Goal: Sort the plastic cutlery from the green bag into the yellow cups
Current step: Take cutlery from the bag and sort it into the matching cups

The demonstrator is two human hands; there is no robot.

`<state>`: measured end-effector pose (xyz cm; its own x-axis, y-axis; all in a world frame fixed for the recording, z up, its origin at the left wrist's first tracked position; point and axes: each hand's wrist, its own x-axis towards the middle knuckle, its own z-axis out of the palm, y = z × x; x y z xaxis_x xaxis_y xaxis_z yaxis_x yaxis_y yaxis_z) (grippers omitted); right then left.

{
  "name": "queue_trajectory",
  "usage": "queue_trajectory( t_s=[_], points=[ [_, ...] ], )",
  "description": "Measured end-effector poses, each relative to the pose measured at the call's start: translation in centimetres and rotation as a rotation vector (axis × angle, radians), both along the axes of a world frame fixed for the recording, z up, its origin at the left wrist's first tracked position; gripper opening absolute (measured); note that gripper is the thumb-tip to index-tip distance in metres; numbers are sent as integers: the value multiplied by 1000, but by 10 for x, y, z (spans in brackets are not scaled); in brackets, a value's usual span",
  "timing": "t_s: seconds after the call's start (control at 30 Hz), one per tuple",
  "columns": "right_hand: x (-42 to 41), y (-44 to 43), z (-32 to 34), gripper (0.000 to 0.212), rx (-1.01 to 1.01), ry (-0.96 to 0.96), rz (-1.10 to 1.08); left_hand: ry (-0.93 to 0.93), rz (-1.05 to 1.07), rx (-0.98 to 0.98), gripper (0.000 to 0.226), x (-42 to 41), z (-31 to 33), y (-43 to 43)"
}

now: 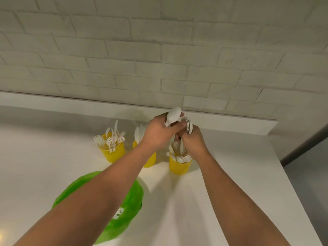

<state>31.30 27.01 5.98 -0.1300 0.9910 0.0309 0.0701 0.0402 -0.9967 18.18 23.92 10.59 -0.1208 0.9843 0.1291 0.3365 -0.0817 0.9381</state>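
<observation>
1. Plainly, the sorting is well along: three yellow cups stand in a row on the white surface [44, 157], near the brick wall [159, 50], and each already holds a bunch of white cutlery.
2. The fork cup [113, 154] on the left bristles with forks, tines up. The middle cup [150, 162], half hidden behind the left forearm, holds what look like knives, though the blur makes that a guess. The spoon cup [179, 167] on the right has spoons leaning in it.
3. Both hands are raised together just above the spoon cup. The left hand [158, 132] has its fingers curled round a single spoon [174, 113], whose bowl sticks up above the knuckles.
4. The right hand [194, 140] grips a nested stack of spoons [189, 125], their edges showing as a tight fan beside the thumb. The two hands touch, as if one spoon is being peeled off the stack.
5. The green bag [132, 196] lies on the surface nearer the person, well apart from the cups and partly under the left forearm. Its mouth is out of sight from here, so I cannot tell how much is left inside.
6. As I judge it, the forks and knives look largely done. What remains is to drop the spoons in hand into the right-hand cup, then clear whatever the bag may yet hold.
</observation>
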Motion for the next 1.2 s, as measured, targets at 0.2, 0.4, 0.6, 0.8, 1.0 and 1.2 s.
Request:
queue_trajectory(
  t_s=[0.2, 0.4, 0.6, 0.8, 1.0, 1.2],
  points=[
    [11, 5, -9, 10, 72, -103, 20, 51, 52, -93, 10, -9, -16, 10],
    [13, 0, -10, 64, 208, -84, 16, -126, 92, -122, 16, -5, -13, 1],
    [19, -6, -13, 45, 397, -244, -60, -577, -2, -310, 19, -8, -9, -3],
    [27, -5, -27, 32, 605, -716, 10, -591, -104, -326, 19, -9, -4, -7],
    [31, -9, -17, 38, 851, -689, 20, -551, -96, -265, 20, -3, -2, -8],
    [42, -4, -48, 23, 1033, -831, 166, -640, -79, -313, 19, 1, -4, -12]
  ],
)
